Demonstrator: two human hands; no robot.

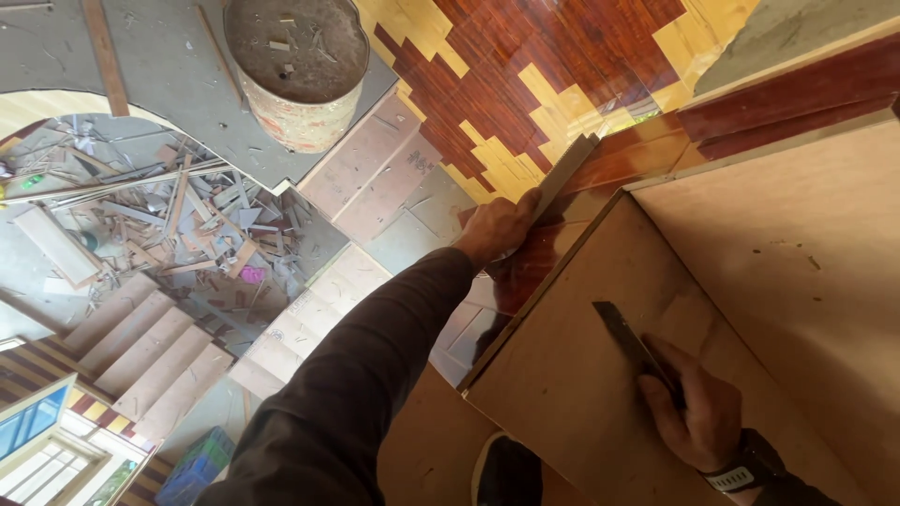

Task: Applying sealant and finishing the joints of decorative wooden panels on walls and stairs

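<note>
Looking straight down from a height: patterned floor (525, 84) of dark red and yellow wood blocks in a stepped zigzag, with grey sheeting over part of it toward the top left.

Brown plywood board (600, 375) lies tilted across the lower right of the view, its long left edge running diagonally from bottom centre up toward the upper right. A second, paler panel (797, 253) adjoins it on the right; whether the two touch or overlap along that seam, cannot tell.

Right hand (694, 403): closed around a dark flat blade-like tool (630, 342), which lies against the board face, well in from the left edge, tip pointing up-left. Dark wristband on that wrist.

Left hand (497, 230): arm in dark brown sleeve, stretched out beyond the board's left edge. Fingers closed on the lower end of a thin wooden strip (562, 173), held just off the board's upper left corner, strip angled up-right over the red floor.

Dark shoe toe (506, 468) shows below the board's bottom edge.

Further out: round drum (300, 66), dusty top with scraps on it, standing on the grey sheeting at top centre. Heap of wood offcuts (178, 215) at left. Steps (150, 347) descend at lower left. Blue crate (197, 464) near the bottom edge.
</note>
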